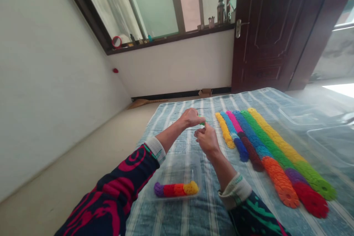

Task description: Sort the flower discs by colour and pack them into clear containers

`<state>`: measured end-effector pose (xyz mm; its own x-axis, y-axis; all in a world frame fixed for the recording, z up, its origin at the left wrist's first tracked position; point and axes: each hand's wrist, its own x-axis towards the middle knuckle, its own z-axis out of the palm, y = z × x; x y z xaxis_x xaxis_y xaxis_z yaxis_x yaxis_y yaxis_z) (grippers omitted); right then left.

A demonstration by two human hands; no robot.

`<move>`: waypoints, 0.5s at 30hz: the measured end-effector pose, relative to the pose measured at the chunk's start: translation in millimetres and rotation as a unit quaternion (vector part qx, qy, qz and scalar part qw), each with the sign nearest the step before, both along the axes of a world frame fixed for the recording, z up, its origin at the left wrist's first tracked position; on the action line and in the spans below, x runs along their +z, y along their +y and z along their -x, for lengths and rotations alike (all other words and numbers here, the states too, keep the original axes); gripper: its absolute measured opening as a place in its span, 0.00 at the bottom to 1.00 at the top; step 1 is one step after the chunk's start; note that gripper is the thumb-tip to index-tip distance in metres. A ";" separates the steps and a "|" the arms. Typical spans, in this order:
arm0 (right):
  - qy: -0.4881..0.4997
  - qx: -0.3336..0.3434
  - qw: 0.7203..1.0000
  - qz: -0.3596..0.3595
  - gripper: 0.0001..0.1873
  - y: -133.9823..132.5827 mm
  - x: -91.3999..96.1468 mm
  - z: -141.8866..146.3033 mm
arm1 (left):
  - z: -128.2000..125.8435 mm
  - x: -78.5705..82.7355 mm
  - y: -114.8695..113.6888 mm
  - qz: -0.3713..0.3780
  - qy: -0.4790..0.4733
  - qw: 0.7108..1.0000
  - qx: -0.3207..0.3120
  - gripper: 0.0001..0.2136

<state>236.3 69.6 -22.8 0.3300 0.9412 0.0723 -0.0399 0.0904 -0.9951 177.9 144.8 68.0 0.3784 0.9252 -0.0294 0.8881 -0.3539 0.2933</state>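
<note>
My left hand [189, 118] and my right hand [206, 139] meet above a striped bed cover [210, 206]. Both are closed in a pinch around a small green piece [202, 122], which shows only as a sliver between the fingertips. Below my wrists lies a clear shallow tray [177, 177] with a short row of purple, red, orange and yellow toothed discs [177, 189]. To the right of my hands, long rows of coloured discs [265, 147] lie side by side on the cover.
Clear plastic lids or boxes [326, 136] rest at the right of the bed. A dark wooden door [265, 25] stands behind, next to a window sill [171, 38] with bottles and cups. Bare floor [83, 162] runs along the left.
</note>
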 end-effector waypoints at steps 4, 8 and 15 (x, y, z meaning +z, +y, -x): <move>-0.024 0.043 0.999 -0.009 0.19 -23.3 18.9 25.0 | 34.7 14.8 -28.2 0.016 -0.029 0.998 0.055 0.13; -0.049 0.081 0.996 0.008 0.16 -50.1 23.7 48.5 | 66.8 15.0 -60.7 0.045 -0.038 0.992 0.109 0.13; -0.053 0.137 0.987 0.067 0.10 -89.2 12.9 64.3 | 94.0 -8.2 -107.9 0.110 -0.075 0.976 0.172 0.11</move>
